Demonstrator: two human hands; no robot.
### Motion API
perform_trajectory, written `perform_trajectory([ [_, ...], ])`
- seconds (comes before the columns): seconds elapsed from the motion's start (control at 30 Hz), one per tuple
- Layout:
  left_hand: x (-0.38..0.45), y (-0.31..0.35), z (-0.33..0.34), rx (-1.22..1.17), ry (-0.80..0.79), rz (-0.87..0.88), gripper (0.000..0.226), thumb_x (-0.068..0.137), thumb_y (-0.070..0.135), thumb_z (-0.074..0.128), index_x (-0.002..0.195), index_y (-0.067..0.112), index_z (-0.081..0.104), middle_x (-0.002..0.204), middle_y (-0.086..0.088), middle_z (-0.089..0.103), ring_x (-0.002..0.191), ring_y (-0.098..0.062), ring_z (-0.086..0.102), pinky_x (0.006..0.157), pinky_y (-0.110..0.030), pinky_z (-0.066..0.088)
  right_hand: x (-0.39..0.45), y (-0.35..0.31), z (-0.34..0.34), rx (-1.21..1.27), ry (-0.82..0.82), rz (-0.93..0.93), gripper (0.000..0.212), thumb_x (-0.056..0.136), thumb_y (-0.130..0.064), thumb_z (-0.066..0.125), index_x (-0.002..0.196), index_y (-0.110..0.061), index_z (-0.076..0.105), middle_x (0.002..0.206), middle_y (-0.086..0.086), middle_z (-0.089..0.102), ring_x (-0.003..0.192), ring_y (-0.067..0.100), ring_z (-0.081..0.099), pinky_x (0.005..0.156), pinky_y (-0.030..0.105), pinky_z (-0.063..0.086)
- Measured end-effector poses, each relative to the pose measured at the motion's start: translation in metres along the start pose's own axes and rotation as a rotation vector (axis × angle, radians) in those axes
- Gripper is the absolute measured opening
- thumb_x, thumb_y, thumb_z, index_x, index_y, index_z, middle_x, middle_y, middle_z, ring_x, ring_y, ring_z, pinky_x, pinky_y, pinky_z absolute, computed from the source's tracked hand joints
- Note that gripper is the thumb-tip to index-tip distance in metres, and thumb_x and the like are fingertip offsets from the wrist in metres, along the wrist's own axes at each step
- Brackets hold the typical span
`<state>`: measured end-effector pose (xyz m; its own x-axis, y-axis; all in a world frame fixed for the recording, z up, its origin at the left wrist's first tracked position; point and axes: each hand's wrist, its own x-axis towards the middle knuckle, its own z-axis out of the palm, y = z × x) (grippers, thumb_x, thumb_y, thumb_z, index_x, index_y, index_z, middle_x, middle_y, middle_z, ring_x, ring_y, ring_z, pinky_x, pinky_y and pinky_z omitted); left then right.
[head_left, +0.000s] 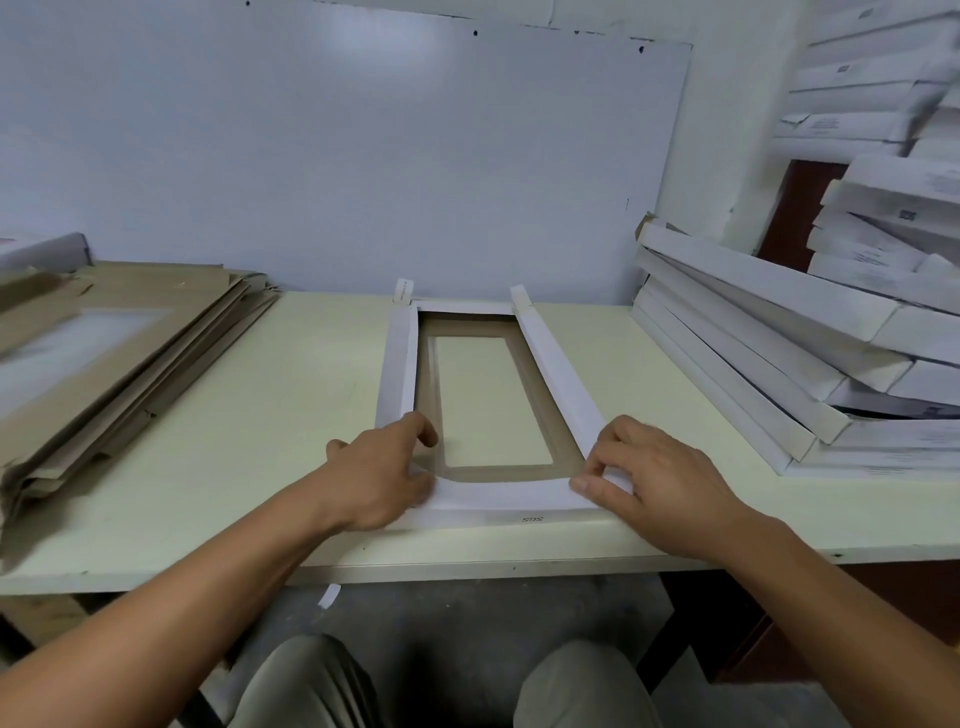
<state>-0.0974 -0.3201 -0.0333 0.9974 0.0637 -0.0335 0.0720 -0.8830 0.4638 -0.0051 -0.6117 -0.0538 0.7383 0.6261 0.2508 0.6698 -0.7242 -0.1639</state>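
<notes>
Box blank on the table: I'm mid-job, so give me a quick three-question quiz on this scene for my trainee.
1. True or false: the right hand pinches the near right corner of the box blank.
2. Where on the table does the stack of flat brown blanks lie? A) at the left end B) at the right end C) under the box blank
3. What does the left hand hold?
Key: 1 true; 2 A; 3 the box blank's near left corner.
</notes>
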Motion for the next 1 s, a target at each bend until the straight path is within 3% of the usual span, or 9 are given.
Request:
perform_trajectory([
  [0.1,0.007,0.003,0.003,-0.108,-0.099,-0.028,0.028,0.092,0.034,0.062,0.116,0.027,0.050,0.076,0.012,0.059,0.070,-0.008,0.052,0.082,-0.033,0.043,-0.005,0.000,-0.002,0.029,-0.105,-0.128,0.050,0.079,-0.082,0.044,0.095,-0.040,0.065,0.096,-0.028,0.053,0.104,-0.002,0.040,0.085,0.016,0.032],
  [0.2,0.012,0.003,0.001,-0.228,-0.201,-0.072,0.046,0.082,0.056,0.070,0.115,0.028,0.054,0.084,0.011,0.055,0.072,-0.007,0.052,0.065,-0.023,0.041,-0.006,-0.003,-0.002,0.063,-0.150,-0.193,0.035,0.084,-0.066,0.061,0.097,-0.036,0.070,0.094,-0.024,0.062,0.100,0.000,0.049,0.092,0.022,0.035],
  [0.33,0.022,0.004,0.014,0.081,-0.129,-0.041,0.042,0.085,0.065,0.060,0.110,0.031,0.053,0.100,0.014,0.062,0.090,-0.015,0.055,0.093,-0.041,0.036,-0.005,-0.006,-0.004,0.113,-0.199,-0.171,0.022,0.092,-0.050,0.060,0.098,-0.033,0.072,0.093,-0.021,0.066,0.093,0.002,0.058,0.084,0.029,0.046],
  [0.57,0.021,0.012,0.018,0.475,0.009,-0.014,0.027,0.090,0.044,0.051,0.105,0.025,0.040,0.075,0.006,0.053,0.076,-0.024,0.054,0.098,-0.053,0.025,-0.006,-0.005,-0.007,0.173,-0.339,-0.060,0.015,0.091,-0.044,0.056,0.089,-0.031,0.062,0.090,-0.014,0.063,0.085,0.009,0.057,0.076,0.035,0.050],
  [0.63,0.017,0.018,0.020,0.596,0.158,0.077,0.026,0.091,0.042,0.049,0.108,0.025,0.038,0.083,0.004,0.055,0.080,-0.026,0.056,0.098,-0.054,0.025,-0.004,-0.007,-0.006,0.173,-0.348,-0.065,0.020,0.093,-0.039,0.052,0.084,-0.023,0.059,0.085,-0.005,0.062,0.080,0.014,0.056,0.073,0.037,0.048],
  [0.7,0.010,0.026,0.023,0.517,0.257,0.256,0.024,0.095,0.049,0.044,0.099,0.025,0.047,0.091,0.005,0.058,0.087,-0.023,0.057,0.096,-0.046,0.033,-0.001,-0.010,-0.004,0.176,-0.333,-0.066,0.026,0.094,-0.036,0.052,0.079,-0.016,0.056,0.080,0.003,0.059,0.075,0.018,0.052,0.070,0.040,0.046],
  [0.77,0.001,0.036,0.025,0.277,0.137,0.392,0.030,0.096,0.054,0.043,0.087,0.026,0.052,0.085,0.007,0.058,0.078,-0.017,0.054,0.079,-0.036,0.042,0.002,-0.018,0.000,0.166,-0.293,-0.087,0.029,0.095,-0.037,0.053,0.076,-0.015,0.054,0.076,0.002,0.056,0.072,0.017,0.051,0.068,0.039,0.044],
  [0.87,-0.004,0.044,0.034,0.144,0.007,0.537,0.011,0.094,0.027,0.051,0.099,0.022,0.060,0.092,0.004,0.060,0.083,-0.016,0.054,0.074,-0.034,0.045,0.006,-0.036,0.010,0.191,-0.220,-0.149,0.025,0.094,-0.039,0.056,0.073,-0.025,0.054,0.071,-0.007,0.057,0.071,0.013,0.052,0.065,0.033,0.042],
  [1.0,-0.003,0.033,0.040,0.137,0.037,0.521,0.027,0.080,0.006,0.048,0.101,0.018,0.060,0.094,-0.001,0.059,0.086,-0.020,0.052,0.075,-0.035,0.043,0.012,-0.053,0.022,0.266,-0.130,-0.168,0.027,0.093,-0.038,0.061,0.067,-0.032,0.055,0.065,-0.011,0.056,0.067,0.011,0.052,0.063,0.034,0.042],
])
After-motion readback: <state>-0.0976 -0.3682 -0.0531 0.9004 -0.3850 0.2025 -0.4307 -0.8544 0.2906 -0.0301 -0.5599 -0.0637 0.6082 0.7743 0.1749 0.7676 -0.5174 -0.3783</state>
